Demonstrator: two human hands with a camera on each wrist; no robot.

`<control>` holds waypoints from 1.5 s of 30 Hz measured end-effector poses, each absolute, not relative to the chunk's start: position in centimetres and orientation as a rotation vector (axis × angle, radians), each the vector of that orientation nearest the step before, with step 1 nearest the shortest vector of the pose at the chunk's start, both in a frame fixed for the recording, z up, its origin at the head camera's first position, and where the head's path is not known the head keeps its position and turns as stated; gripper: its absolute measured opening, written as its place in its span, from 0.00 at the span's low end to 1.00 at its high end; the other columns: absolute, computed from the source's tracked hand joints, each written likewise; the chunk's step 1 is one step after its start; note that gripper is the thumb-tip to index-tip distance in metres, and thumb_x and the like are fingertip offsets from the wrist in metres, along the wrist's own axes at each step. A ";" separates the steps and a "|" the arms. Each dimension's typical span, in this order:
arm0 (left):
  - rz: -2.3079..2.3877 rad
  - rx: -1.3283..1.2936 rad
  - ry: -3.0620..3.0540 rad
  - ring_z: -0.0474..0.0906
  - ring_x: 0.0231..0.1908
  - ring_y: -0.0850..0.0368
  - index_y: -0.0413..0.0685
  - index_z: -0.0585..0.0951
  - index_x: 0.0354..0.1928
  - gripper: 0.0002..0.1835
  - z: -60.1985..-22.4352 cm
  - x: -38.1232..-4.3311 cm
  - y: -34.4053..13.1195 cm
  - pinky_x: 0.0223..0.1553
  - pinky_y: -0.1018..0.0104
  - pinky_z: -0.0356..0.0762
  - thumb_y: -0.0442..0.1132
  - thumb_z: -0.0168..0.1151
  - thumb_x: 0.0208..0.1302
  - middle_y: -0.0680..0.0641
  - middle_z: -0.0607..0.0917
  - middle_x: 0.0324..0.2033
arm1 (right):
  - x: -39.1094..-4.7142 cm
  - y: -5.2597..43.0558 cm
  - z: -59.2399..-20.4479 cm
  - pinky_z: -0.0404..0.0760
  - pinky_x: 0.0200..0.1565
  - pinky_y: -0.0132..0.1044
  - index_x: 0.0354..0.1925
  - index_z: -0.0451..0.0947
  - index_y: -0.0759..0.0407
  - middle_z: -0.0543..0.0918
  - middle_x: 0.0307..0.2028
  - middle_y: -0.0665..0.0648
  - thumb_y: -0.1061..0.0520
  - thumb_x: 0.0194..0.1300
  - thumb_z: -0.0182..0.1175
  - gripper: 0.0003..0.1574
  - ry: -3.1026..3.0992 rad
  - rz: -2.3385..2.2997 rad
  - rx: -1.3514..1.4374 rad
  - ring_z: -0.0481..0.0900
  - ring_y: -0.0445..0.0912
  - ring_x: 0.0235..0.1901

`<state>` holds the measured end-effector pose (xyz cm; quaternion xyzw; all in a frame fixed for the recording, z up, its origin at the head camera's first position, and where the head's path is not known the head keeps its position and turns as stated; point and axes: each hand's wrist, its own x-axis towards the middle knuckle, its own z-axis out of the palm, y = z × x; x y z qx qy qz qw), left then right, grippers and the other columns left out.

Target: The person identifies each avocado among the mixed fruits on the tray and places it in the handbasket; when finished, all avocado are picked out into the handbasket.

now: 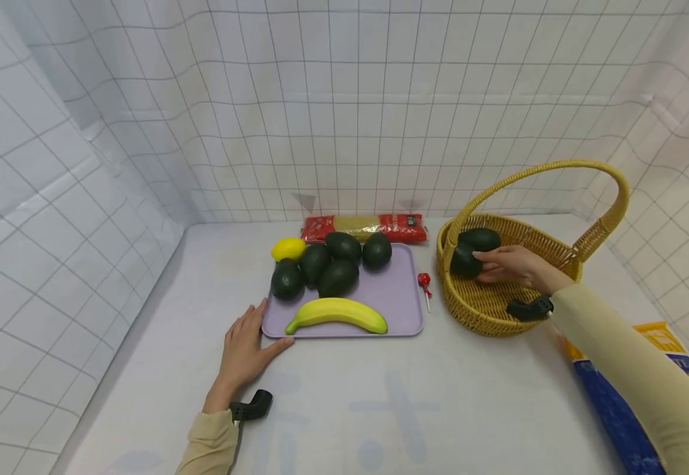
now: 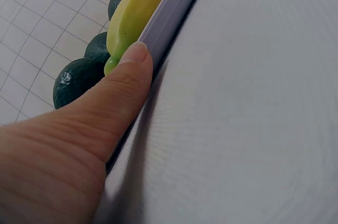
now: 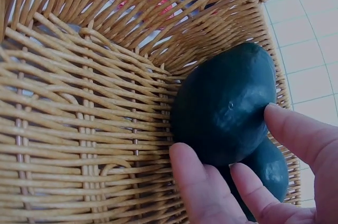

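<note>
My left hand (image 1: pixel 243 351) rests at the near left corner of a lilac tray (image 1: pixel 400 290), its thumb touching the front rim and its fingers along the left side. On the tray lie several dark green avocados (image 1: pixel 338 278), a yellow lemon (image 1: pixel 288 249) at the back left corner and a banana (image 1: pixel 337 311) along the front. Inside the wicker basket (image 1: pixel 481 320), my right hand (image 1: pixel 513 265) holds an avocado (image 3: pixel 227 102) between thumb and fingers. Another avocado (image 3: pixel 269 171) lies against it, partly hidden by the fingers in the right wrist view.
A red and yellow packet (image 1: pixel 363 227) lies behind the tray. Between tray and basket is a red lollipop (image 1: pixel 424 282). The basket's tall handle (image 1: pixel 549 166) arches over it. A blue and orange bag (image 1: pixel 612 409) lies at the right, partly under my right sleeve.
</note>
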<state>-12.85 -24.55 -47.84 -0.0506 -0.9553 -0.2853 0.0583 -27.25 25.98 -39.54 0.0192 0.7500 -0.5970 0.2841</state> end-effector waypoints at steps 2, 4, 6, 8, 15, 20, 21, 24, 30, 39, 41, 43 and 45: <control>-0.869 -0.157 -2.892 0.46 0.69 0.38 0.39 0.53 0.72 0.51 -47.9 -12.8 -24.5 0.64 0.40 0.40 0.57 0.66 0.56 0.34 0.59 0.68 | -27.1 26.0 -39.4 0.72 0.55 0.45 0.67 0.45 0.79 0.57 0.61 0.78 0.49 0.71 0.54 0.46 2.012 -1.585 0.055 0.82 0.48 0.43; -0.870 -0.160 -2.888 0.46 0.69 0.38 0.39 0.53 0.73 0.51 -47.9 -12.9 -24.5 0.64 0.40 0.40 0.58 0.66 0.56 0.34 0.59 0.68 | -27.1 26.0 -39.3 0.74 0.54 0.45 0.67 0.45 0.79 0.60 0.59 0.77 0.49 0.71 0.54 0.46 2.033 -1.558 0.045 0.82 0.48 0.42; -0.870 -0.162 -2.886 0.47 0.69 0.38 0.39 0.53 0.73 0.51 -47.9 -12.9 -24.5 0.64 0.40 0.40 0.58 0.66 0.56 0.34 0.59 0.68 | -27.1 26.1 -39.2 0.74 0.53 0.45 0.67 0.46 0.79 0.63 0.57 0.75 0.48 0.71 0.54 0.46 2.052 -1.534 0.036 0.82 0.48 0.42; -0.870 -0.160 -2.884 0.47 0.69 0.38 0.40 0.53 0.73 0.51 -47.9 -12.9 -24.5 0.64 0.40 0.40 0.58 0.66 0.56 0.34 0.59 0.68 | -27.0 26.2 -39.2 0.75 0.52 0.46 0.66 0.48 0.79 0.66 0.55 0.74 0.47 0.71 0.54 0.45 2.079 -1.507 0.016 0.82 0.49 0.42; -0.865 -0.159 -2.875 0.47 0.68 0.38 0.39 0.54 0.72 0.50 -47.9 -12.8 -24.6 0.64 0.39 0.40 0.57 0.66 0.56 0.34 0.60 0.68 | -26.8 26.7 -38.6 0.75 0.52 0.49 0.66 0.51 0.78 0.66 0.57 0.78 0.44 0.70 0.54 0.45 2.159 -1.425 -0.077 0.79 0.58 0.49; -0.868 -0.155 -2.891 0.46 0.69 0.38 0.39 0.53 0.72 0.51 -48.0 -12.8 -24.5 0.64 0.40 0.40 0.58 0.66 0.56 0.34 0.59 0.68 | -26.2 27.0 -37.7 0.76 0.50 0.50 0.64 0.56 0.75 0.65 0.60 0.76 0.42 0.68 0.55 0.44 2.266 -1.331 -0.152 0.76 0.61 0.51; -0.867 -0.154 -2.890 0.46 0.69 0.38 0.39 0.53 0.72 0.51 -48.0 -12.8 -24.5 0.64 0.39 0.40 0.58 0.66 0.56 0.34 0.59 0.68 | -26.1 27.1 -37.4 0.77 0.50 0.51 0.64 0.57 0.74 0.65 0.60 0.76 0.41 0.68 0.55 0.44 2.294 -1.312 -0.166 0.75 0.62 0.52; -0.866 -0.154 -2.885 0.47 0.69 0.38 0.39 0.53 0.72 0.51 -48.0 -12.8 -24.5 0.64 0.39 0.40 0.58 0.66 0.56 0.34 0.59 0.68 | -25.5 27.1 -36.6 0.77 0.49 0.52 0.63 0.60 0.71 0.67 0.59 0.74 0.38 0.68 0.54 0.43 2.396 -1.253 -0.192 0.75 0.62 0.51; -0.856 -0.160 -2.872 0.47 0.68 0.38 0.39 0.54 0.72 0.51 -48.3 -12.9 -24.7 0.63 0.39 0.41 0.59 0.66 0.56 0.34 0.60 0.68 | -23.2 26.5 -35.3 0.80 0.40 0.47 0.56 0.71 0.66 0.76 0.51 0.69 0.41 0.69 0.54 0.32 2.737 -1.150 -0.327 0.78 0.60 0.44; -0.867 -0.147 -2.897 0.46 0.69 0.39 0.40 0.53 0.73 0.51 -48.3 -12.9 -24.7 0.64 0.40 0.39 0.59 0.66 0.56 0.35 0.59 0.68 | -18.9 23.7 -34.7 0.73 0.25 0.35 0.45 0.79 0.57 0.83 0.38 0.56 0.47 0.67 0.59 0.17 3.215 -1.166 -0.415 0.77 0.47 0.34; -0.863 -0.144 -2.899 0.46 0.69 0.39 0.40 0.53 0.73 0.51 -48.3 -12.9 -24.7 0.64 0.40 0.39 0.59 0.65 0.56 0.35 0.59 0.68 | -18.3 23.1 -34.6 0.73 0.24 0.29 0.44 0.80 0.57 0.83 0.38 0.55 0.49 0.66 0.60 0.15 3.255 -1.246 -0.436 0.77 0.42 0.33; -0.862 -0.147 -2.891 0.46 0.69 0.38 0.40 0.53 0.73 0.51 -48.3 -12.9 -24.7 0.64 0.40 0.39 0.59 0.66 0.56 0.34 0.59 0.68 | -17.8 22.5 -34.4 0.72 0.25 0.24 0.43 0.80 0.57 0.83 0.37 0.54 0.52 0.65 0.62 0.12 3.275 -1.344 -0.484 0.76 0.38 0.32; -0.863 -0.152 -2.880 0.47 0.68 0.38 0.39 0.53 0.72 0.51 -48.3 -13.0 -24.7 0.64 0.39 0.40 0.59 0.66 0.56 0.34 0.60 0.68 | -17.5 21.9 -34.3 0.71 0.28 0.21 0.43 0.81 0.59 0.83 0.36 0.53 0.55 0.64 0.63 0.11 3.295 -1.427 -0.560 0.75 0.35 0.30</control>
